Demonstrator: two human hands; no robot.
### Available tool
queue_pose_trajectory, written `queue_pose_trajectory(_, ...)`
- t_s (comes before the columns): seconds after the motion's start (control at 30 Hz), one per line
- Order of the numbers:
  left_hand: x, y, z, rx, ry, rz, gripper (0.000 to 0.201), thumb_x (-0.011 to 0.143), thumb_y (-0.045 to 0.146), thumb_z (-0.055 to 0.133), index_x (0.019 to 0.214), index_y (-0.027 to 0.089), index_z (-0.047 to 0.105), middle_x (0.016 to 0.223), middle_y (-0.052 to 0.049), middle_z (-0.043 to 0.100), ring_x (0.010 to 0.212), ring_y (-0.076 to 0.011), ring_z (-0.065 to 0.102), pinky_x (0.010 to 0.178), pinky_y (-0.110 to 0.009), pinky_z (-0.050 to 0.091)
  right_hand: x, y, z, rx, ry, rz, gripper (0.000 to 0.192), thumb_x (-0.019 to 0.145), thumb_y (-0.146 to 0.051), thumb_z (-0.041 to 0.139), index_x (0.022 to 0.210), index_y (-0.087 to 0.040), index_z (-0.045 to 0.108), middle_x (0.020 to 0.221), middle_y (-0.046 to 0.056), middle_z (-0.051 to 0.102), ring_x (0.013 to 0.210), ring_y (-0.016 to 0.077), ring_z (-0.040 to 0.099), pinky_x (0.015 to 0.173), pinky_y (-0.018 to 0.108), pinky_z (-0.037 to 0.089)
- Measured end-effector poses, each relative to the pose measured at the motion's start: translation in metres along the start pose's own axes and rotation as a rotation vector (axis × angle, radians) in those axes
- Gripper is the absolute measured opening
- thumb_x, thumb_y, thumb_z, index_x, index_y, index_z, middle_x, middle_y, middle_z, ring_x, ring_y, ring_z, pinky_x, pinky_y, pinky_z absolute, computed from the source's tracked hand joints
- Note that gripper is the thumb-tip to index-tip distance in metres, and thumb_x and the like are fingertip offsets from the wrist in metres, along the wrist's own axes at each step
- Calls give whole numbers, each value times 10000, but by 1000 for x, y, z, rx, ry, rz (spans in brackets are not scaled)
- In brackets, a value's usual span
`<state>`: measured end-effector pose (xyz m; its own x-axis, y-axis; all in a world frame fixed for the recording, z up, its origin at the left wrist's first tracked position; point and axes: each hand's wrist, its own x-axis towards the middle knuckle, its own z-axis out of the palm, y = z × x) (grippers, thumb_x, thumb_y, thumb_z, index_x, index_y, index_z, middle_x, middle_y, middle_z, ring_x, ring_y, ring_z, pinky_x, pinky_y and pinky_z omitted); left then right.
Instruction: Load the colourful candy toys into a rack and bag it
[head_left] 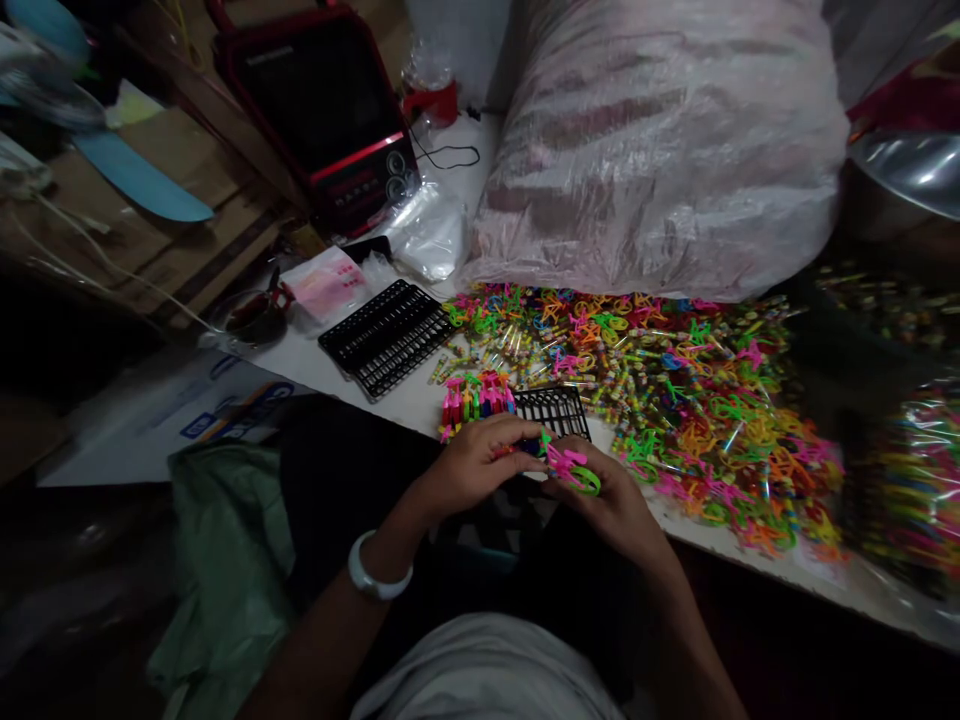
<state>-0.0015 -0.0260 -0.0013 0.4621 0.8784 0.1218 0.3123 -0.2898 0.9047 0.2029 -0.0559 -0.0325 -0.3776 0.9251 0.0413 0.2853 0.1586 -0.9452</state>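
Pink and green plastic toy piece [571, 468]: pinched in the right hand [611, 505] at the table edge [750, 548]. Left hand [472, 465] grips its other end, just before the black grid tray [553, 410].

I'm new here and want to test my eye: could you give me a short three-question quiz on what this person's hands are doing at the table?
1. True or false: the right hand holds small pink and green plastic pieces.
2. What does the person wear on the wrist of the left hand?
3. Which lies behind the heap of coloured plastic pieces? A) a big clear plastic bag B) a wooden crate C) a stack of plates

Key:
1. True.
2. A white bangle.
3. A; the black grid trays lie to the heap's left.
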Motion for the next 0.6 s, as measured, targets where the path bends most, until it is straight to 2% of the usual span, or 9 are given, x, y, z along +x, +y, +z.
queue_pose_trajectory(0.03,0,-1,-4,52,-16,34,230,875,293,606,1075,199,671,1039,-71,690,992,-187,631,877,-302,493,1,1,-1,-25,-6,-4,114,852,-316,628,920,-225,610,918,17,629,866,169,591,746,253,465)
queue_pose_trajectory(0.1,1,-5,-12,185,24,115,261,897,292,572,1132,207,645,1098,-78,682,1068,-196,607,948,-338,472,5,8,-1,-93,32,-16,131,862,-325,610,942,-221,602,933,32,635,859,175,591,742,264,468)
queue_pose_trajectory(0.17,6,-12,-17,335,114,153,278,916,295,535,1164,203,621,1160,-83,662,1139,-200,572,1020,-373,428,16,22,0,-169,158,-33,154,866,-335,595,964,-217,599,944,50,638,856,187,590,752,288,468)
queue_pose_trajectory(0.23,15,-21,-17,499,211,104,317,927,327,508,1199,187,592,1253,-104,615,1218,-221,519,1073,-417,376,33,40,3,-224,292,-50,174,849,-352,595,945,-207,604,918,62,641,831,200,587,751,314,470)
queue_pose_trajectory(0.3,26,-30,-11,650,278,-8,388,923,375,504,1244,163,553,1338,-131,552,1289,-256,452,1099,-459,329,54,56,9,-236,347,-50,176,832,-361,588,897,-200,615,884,68,648,799,207,588,729,324,471)
queue_pose_trajectory(0.4,37,-42,-2,763,264,-126,411,919,402,503,1237,144,544,1320,-134,565,1277,-269,459,1097,-457,304,84,69,21,-196,345,3,199,814,-374,577,876,-194,633,845,65,669,744,201,596,672,305,462)
queue_pose_trajectory(0.5,40,-45,1,768,220,-143,306,943,349,466,1154,159,579,1194,-91,641,1173,-229,533,1067,-414,314,101,71,31,-174,349,72,209,792,-378,578,849,-188,643,776,46,677,675,185,586,618,275,436)
queue_pose_trajectory(0.6,39,-45,-1,767,210,-145,253,954,297,440,1116,164,581,1149,-72,651,1141,-214,541,1046,-400,315,105,70,34,-207,319,89,174,801,-329,538,782,-188,638,722,30,666,648,168,571,590,245,406)
